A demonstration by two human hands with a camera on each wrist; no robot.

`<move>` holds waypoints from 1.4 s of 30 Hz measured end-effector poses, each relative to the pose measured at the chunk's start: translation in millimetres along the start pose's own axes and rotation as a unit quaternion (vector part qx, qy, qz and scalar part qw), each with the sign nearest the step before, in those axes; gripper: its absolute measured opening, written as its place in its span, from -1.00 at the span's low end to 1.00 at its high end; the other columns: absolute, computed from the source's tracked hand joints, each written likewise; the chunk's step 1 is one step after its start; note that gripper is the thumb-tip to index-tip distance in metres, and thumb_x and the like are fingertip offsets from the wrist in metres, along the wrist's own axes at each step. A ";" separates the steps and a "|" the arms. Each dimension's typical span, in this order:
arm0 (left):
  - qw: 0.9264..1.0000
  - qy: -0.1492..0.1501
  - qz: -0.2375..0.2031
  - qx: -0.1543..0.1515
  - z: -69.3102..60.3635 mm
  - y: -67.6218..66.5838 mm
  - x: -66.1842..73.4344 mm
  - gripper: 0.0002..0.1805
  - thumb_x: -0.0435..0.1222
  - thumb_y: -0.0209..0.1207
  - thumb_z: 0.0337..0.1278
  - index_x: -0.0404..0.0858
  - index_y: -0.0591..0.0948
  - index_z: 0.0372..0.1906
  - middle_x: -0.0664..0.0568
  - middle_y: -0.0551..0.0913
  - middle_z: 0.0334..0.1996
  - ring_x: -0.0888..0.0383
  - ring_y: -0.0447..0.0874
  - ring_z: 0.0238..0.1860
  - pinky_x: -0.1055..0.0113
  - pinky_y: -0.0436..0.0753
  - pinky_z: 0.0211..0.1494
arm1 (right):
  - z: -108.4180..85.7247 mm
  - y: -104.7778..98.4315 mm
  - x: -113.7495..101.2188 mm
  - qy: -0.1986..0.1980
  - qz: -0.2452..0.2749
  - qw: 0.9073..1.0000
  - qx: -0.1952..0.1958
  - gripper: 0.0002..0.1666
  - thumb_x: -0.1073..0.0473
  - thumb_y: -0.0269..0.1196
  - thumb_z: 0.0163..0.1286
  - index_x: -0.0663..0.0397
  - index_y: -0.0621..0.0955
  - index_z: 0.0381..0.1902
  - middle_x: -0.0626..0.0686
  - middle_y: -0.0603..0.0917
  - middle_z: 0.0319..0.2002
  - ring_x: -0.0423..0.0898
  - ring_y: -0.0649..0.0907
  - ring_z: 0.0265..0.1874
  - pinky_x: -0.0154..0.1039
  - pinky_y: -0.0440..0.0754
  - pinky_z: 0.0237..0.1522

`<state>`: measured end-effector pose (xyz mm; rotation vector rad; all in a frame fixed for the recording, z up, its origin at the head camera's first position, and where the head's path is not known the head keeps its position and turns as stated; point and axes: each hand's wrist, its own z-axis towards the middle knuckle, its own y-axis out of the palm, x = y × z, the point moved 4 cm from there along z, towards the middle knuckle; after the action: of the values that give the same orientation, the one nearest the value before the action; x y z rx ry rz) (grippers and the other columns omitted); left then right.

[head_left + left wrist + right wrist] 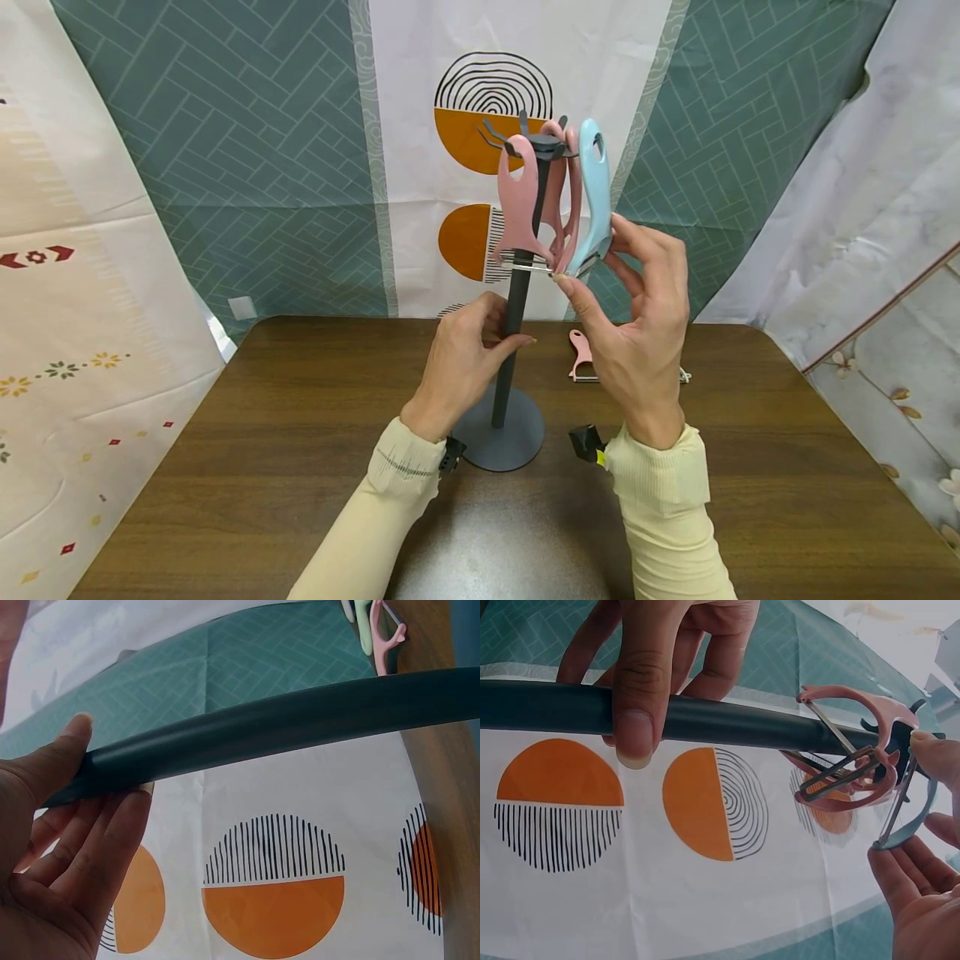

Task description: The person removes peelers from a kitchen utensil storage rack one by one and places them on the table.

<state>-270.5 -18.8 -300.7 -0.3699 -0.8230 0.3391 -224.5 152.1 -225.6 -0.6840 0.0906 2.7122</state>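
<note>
A dark stand (517,300) with a round base (498,446) and a ring of hooks (543,146) stands upright on the table. My left hand (463,358) grips its pole around mid-height, with thumb and fingers on opposite sides in the left wrist view. At the top right, my right hand (647,321) pinches the lower, blade end of a light blue peeler (596,196), whose holed handle points up beside the hooks. Whether a hook passes through that hole cannot be told. Pink peelers (517,204) hang from neighbouring hooks, blades down, close to the blue one.
Behind my right hand, another pink peeler (580,354) lies on the brown wooden table (315,467). The left wrist view also shows a light green handle (364,626) there. A patterned cloth (285,167) hangs beyond the table's far edge.
</note>
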 end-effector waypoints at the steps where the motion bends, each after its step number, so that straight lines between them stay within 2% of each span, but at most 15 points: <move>1: 1.000 0.000 0.000 0.000 0.1 0.0 -0.1 -0.69 -0.25 0.49 0.06 -0.24 0.63 -0.16 0.03 0.76 -0.36 0.24 0.77 -0.34 0.50 0.73 -0.24 | 0.0 -0.1 -0.6 0.000 -0.001 1.000 0.000 -0.26 0.47 0.49 0.12 0.18 0.57 0.29 -0.06 0.50 0.13 0.01 0.58 0.16 -0.15 0.61 0.30; 10: 1.000 -0.004 0.001 -0.005 0.0 -0.7 0.1 -0.68 -0.23 0.49 0.06 -0.22 0.62 -0.15 0.05 0.75 -0.35 0.26 0.76 -0.33 0.51 0.73 -0.22 | 0.6 -0.9 -0.4 -0.004 -0.001 1.000 0.000 -0.27 0.45 0.49 0.14 0.17 0.57 0.30 -0.08 0.50 0.14 0.02 0.57 0.17 -0.14 0.61 0.30; 17: 1.000 -0.006 0.003 -0.007 0.2 -0.7 -0.1 -0.68 -0.22 0.49 0.06 -0.21 0.62 -0.15 0.06 0.75 -0.35 0.26 0.76 -0.33 0.53 0.73 -0.22 | 0.8 -2.7 -0.7 -0.001 -0.002 1.000 -0.005 -0.29 0.41 0.47 0.18 0.16 0.57 0.31 -0.07 0.50 0.14 0.13 0.55 0.18 -0.10 0.61 0.31; 23: 1.000 -0.005 0.004 -0.007 0.2 -0.6 0.1 -0.67 -0.21 0.49 0.06 -0.21 0.61 -0.15 0.07 0.74 -0.35 0.27 0.75 -0.33 0.53 0.72 -0.22 | 1.7 -4.1 -2.0 0.004 0.001 1.000 0.004 -0.30 0.42 0.47 0.17 0.19 0.57 0.29 -0.10 0.49 0.13 0.03 0.57 0.18 -0.12 0.61 0.30; 42: 1.000 -0.011 0.000 -0.009 0.9 0.1 -0.2 -0.66 -0.23 0.50 0.05 -0.23 0.62 -0.14 0.05 0.75 -0.33 0.26 0.75 -0.34 0.53 0.72 -0.22 | 8.4 -20.5 -6.1 0.027 -0.005 0.999 0.031 -0.37 0.39 0.43 0.22 0.18 0.58 0.28 0.00 0.50 0.11 0.01 0.57 0.16 -0.16 0.60 0.30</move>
<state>-271.3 -18.6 -300.3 -0.3843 -0.8485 0.3360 -216.2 170.7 -214.9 -0.7387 0.1836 2.6695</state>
